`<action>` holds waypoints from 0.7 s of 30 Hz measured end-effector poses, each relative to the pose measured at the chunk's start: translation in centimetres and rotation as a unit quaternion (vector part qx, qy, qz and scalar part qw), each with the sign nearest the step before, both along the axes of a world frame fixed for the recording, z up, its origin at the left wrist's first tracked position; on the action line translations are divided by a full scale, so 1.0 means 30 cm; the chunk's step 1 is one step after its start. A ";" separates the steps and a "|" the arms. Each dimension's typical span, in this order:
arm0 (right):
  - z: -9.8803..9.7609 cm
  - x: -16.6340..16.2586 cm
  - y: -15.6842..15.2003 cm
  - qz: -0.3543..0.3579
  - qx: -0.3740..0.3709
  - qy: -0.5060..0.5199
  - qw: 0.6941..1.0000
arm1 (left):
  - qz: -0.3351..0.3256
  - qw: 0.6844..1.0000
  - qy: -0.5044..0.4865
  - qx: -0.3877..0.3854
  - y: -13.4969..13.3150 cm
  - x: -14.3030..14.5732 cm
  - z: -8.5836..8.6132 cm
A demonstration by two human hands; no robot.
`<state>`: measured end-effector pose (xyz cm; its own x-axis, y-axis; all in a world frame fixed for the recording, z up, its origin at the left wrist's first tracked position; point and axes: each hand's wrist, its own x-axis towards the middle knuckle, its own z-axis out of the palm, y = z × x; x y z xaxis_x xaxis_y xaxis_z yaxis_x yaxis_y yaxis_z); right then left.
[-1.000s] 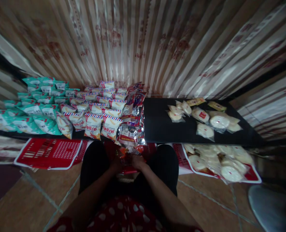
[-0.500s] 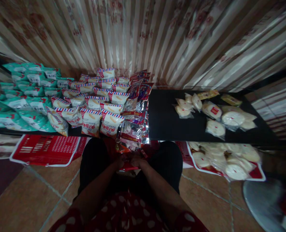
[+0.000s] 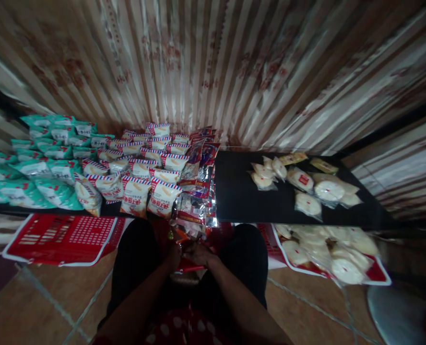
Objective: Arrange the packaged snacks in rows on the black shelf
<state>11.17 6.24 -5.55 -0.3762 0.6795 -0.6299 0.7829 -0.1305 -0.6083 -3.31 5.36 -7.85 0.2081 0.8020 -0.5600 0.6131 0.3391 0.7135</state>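
My left hand (image 3: 174,255) and my right hand (image 3: 201,253) are close together between my knees, over a red basket (image 3: 188,266) below the table's front edge. The fingers of both look curled inward, but the light is dim and what they hold cannot be made out. Orange and shiny small packets (image 3: 180,234) lie just beyond them in the basket. Above the hands, silver-and-red snack packets (image 3: 191,207) stand in a stack at the table edge. Left of these are rows of white snack bags (image 3: 136,195) with red-and-blue striped tops.
Teal snack bags (image 3: 56,191) fill the left of the black table (image 3: 234,191). Clear-wrapped round white pieces (image 3: 308,203) lie on its right. Below are a red basket (image 3: 90,239) at left and another (image 3: 378,277) of wrapped white pieces. A grey round stool (image 3: 389,311) is lower right.
The view has tilted up a little, so the table and goods sit lower in the picture. My hands stay together between my knees, with slight finger movement.
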 end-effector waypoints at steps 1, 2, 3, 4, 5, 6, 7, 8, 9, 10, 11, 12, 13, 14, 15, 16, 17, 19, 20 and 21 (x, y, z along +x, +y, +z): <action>0.007 0.001 -0.005 -0.004 0.002 0.003 1.000 | -0.004 1.000 0.011 0.011 0.001 -0.001 0.007; 0.014 0.001 -0.010 -0.009 0.004 0.007 1.000 | -0.009 1.000 0.020 0.022 0.002 -0.002 0.016; 0.022 0.002 -0.015 -0.013 0.007 0.010 1.000 | -0.014 0.999 0.029 0.034 0.003 -0.004 0.028; 0.030 0.004 -0.019 -0.018 0.011 0.013 1.000 | -0.019 0.998 0.036 0.048 0.004 -0.006 0.042; 0.038 0.006 -0.022 -0.023 0.017 0.017 0.999 | -0.023 0.997 0.043 0.063 0.004 -0.009 0.060; 0.047 0.009 -0.025 -0.028 0.024 0.021 0.999 | -0.029 0.995 0.049 0.079 0.004 -0.012 0.080; 0.058 0.013 -0.027 -0.033 0.032 0.025 0.999 | -0.035 0.993 0.053 0.096 0.002 -0.014 0.101; 0.069 0.018 -0.030 -0.039 0.042 0.030 0.998 | -0.042 0.991 0.056 0.113 -0.001 -0.018 0.125; 0.081 0.023 -0.034 -0.045 0.052 0.035 0.997 | -0.049 0.989 0.056 0.131 -0.005 -0.021 0.150; 0.094 0.030 -0.039 -0.051 0.062 0.039 0.996 | -0.057 0.986 0.053 0.148 -0.009 -0.025 0.176; 0.109 0.037 -0.045 -0.056 0.070 0.042 0.995 | -0.064 0.983 0.049 0.164 -0.014 -0.029 0.204; 0.126 0.044 -0.053 -0.061 0.079 0.044 0.994 | -0.071 0.980 0.044 0.178 -0.019 -0.034 0.234; 0.144 0.052 -0.063 -0.064 0.086 0.045 0.993 | -0.075 0.978 0.037 0.193 -0.024 -0.040 0.266; 0.164 0.058 -0.074 -0.067 0.093 0.048 0.992 | -0.077 0.975 0.030 0.208 -0.029 -0.047 0.301; 0.186 0.065 -0.086 -0.073 0.100 0.057 0.991 | -0.076 0.972 0.024 0.222 -0.033 -0.054 0.338; 0.211 0.071 -0.098 -0.082 0.108 0.073 0.988 | -0.071 0.966 0.012 0.249 -0.036 -0.061 0.378; 0.237 0.076 -0.111 -0.094 0.115 0.096 0.984 | -0.073 0.960 -0.003 0.272 -0.039 -0.069 0.419; 0.294 0.084 -0.135 -0.121 0.120 0.156 0.973 | -0.069 0.951 -0.017 0.302 -0.040 -0.082 0.501; 0.323 0.087 -0.145 -0.135 0.120 0.185 0.966 | -0.062 0.946 -0.028 0.317 -0.039 -0.087 0.539; 0.352 0.089 -0.154 -0.148 0.117 0.211 0.959 | -0.047 0.944 -0.038 0.324 -0.037 -0.090 0.574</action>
<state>13.85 1.63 5.02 -0.3324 0.9005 -0.2804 0.4093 -0.1301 -0.9031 -6.00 4.24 9.38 0.3159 0.9468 0.0619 0.5581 -0.2382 0.7949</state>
